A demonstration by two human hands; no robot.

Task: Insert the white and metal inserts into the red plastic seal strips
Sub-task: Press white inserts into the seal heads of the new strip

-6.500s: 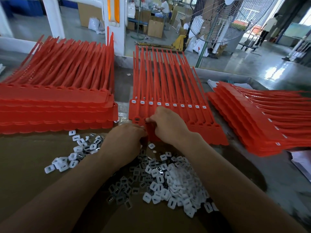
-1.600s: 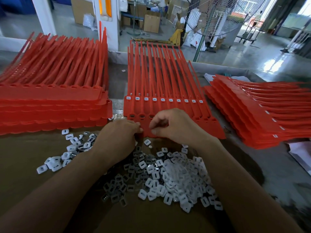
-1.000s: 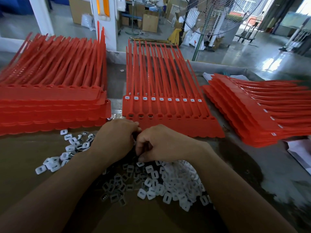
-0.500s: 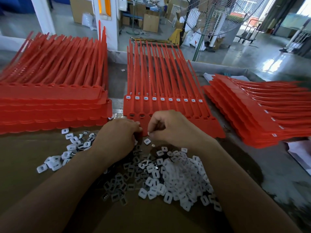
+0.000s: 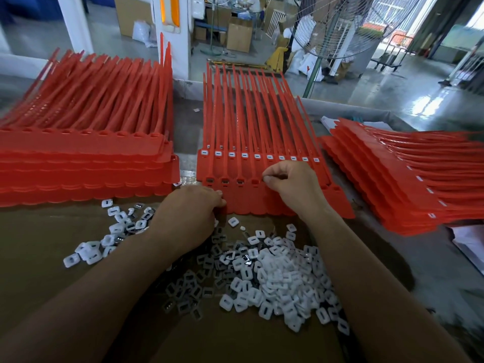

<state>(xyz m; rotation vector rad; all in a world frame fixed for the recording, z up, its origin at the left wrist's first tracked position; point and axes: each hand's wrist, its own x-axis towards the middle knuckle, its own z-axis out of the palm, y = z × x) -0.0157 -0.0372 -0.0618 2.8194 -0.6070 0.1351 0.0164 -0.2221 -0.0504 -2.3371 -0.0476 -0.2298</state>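
Observation:
A sheet of joined red seal strips (image 5: 243,163) lies in the middle, on top of another sheet with white inserts in a row. Three sockets at its near left hold inserts. My right hand (image 5: 290,183) hovers over the fourth and fifth sockets, thumb and forefinger pinching a small insert that is mostly hidden. My left hand (image 5: 190,213) rests at the sheet's near left edge, its fingers curled against the red plastic. A heap of white and metal inserts (image 5: 264,273) lies on the brown cardboard (image 5: 39,258) just below both hands.
A tall stack of red strip sheets (image 5: 83,158) stands on the left, and another stack (image 5: 408,176) fans out on the right. More loose inserts (image 5: 104,239) lie scattered at the left. White papers (image 5: 468,244) lie at the right edge. A factory floor and a fan are behind.
My right hand went down to the insert heap, picked up an insert, and has risen to the sockets, moving right along the row. My left hand has stayed at the sheet's near edge.

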